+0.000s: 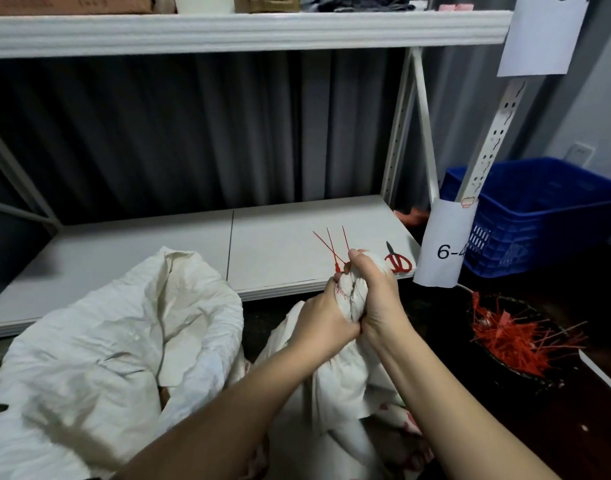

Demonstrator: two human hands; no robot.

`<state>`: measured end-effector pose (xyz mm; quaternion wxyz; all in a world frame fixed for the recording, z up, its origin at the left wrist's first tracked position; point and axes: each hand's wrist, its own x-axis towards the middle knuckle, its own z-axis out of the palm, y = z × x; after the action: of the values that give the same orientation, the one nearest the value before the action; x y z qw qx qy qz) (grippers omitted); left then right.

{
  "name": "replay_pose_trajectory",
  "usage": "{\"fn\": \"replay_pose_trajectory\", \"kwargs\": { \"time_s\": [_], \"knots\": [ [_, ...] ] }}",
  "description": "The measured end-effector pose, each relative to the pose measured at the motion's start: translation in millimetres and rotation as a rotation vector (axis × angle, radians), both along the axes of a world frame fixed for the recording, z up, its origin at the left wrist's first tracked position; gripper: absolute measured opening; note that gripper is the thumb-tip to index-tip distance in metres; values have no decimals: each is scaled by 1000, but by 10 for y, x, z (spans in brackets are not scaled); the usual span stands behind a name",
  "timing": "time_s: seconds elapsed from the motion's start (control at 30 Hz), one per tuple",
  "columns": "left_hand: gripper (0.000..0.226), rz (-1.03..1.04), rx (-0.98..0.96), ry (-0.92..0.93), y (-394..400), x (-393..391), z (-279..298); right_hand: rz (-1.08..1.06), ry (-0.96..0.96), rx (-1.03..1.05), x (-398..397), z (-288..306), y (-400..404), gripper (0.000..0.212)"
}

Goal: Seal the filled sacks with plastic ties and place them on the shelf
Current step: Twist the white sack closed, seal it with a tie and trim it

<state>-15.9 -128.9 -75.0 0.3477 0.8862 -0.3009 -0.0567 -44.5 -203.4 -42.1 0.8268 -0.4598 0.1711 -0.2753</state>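
Note:
A white sack (345, 382) stands on the floor in front of me, its neck bunched together. My left hand (326, 315) grips the neck low down and my right hand (375, 289) grips it just above, both wrapped round the cloth. Three red plastic ties (331, 245) lie on the lower shelf board (269, 244) right behind my hands. A second white sack (117, 327) sits open and crumpled to the left, leaning on the shelf edge.
Red-handled scissors (397, 260) lie on the shelf board at the right. A dark bowl of several red ties (518, 336) stands on the floor at right. A blue crate (539, 209) sits behind a shelf post with a paper label (446, 242). An upper shelf (248, 31) holds boxes.

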Motion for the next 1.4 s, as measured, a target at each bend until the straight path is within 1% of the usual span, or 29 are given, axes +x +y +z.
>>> {"fn": "replay_pose_trajectory", "kwargs": {
  "time_s": [0.07,0.13,0.2,0.27,0.33,0.4,0.43,0.53,0.57,0.6,0.63,0.67,0.73,0.77,0.8,0.87,0.9,0.97,1.0,1.07,1.13,1.2,1.27,1.33,1.4],
  "knots": [
    [55,36,-64,-20,-1,-34,-9,-7,-18,49,-2,14,0,27],
    [55,61,-141,5,17,-56,-13,-2,-36,88,-8,28,4,27],
    [55,73,-242,71,39,-76,-10,15,-52,97,-15,48,27,29],
    [53,60,-328,179,45,-74,-7,28,-49,83,-11,70,39,25],
    [56,9,-383,308,52,-33,-17,22,-35,-23,-8,73,13,16],
    [69,-18,-363,381,69,14,-32,49,-42,-154,-14,76,-19,7],
    [76,3,-329,362,88,18,-34,71,-52,-192,-28,70,-22,5],
    [80,22,-231,252,149,-38,-53,147,-86,-268,-81,63,32,5],
    [81,18,-211,245,168,-65,-72,174,-111,-279,-91,52,57,5],
    [81,4,-219,252,189,-74,-87,200,-130,-286,-96,51,80,6],
    [75,10,-266,288,197,-73,-100,237,-133,-288,-91,57,90,9],
    [65,32,-343,336,198,-50,-151,279,-113,-295,-74,48,80,15],
    [40,141,-472,467,207,-33,-178,385,-33,-314,-12,18,29,35],
    [30,201,-504,523,212,-14,-188,415,48,-346,19,-17,-13,45],
    [25,244,-524,567,210,29,-214,420,134,-392,60,-51,-53,50],
    [23,298,-529,626,200,168,-250,396,244,-437,170,-144,-117,38],
    [23,317,-524,642,188,253,-250,354,279,-405,233,-196,-155,34],
    [23,359,-500,654,159,441,-283,221,351,-372,390,-335,-295,37],
    [21,375,-490,662,143,525,-316,158,410,-416,486,-429,-406,32],
    [19,405,-485,692,98,659,-389,80,580,-604,687,-626,-666,21],
    [22,430,-494,717,41,785,-483,68,777,-834,858,-796,-917,17],
    [23,449,-492,737,-39,923,-584,67,920,-1007,1025,-928,-1105,14],
    [22,479,-473,755,-124,1071,-670,81,1000,-1097,1176,-1049,-1247,12],
    [21,507,-436,765,-217,1237,-811,102,1065,-1208,1368,-1227,-1363,15],
    [20,535,-393,760,-286,1381,-964,126,1081,-1354,1583,-1437,-1451,20]
  ]
}}
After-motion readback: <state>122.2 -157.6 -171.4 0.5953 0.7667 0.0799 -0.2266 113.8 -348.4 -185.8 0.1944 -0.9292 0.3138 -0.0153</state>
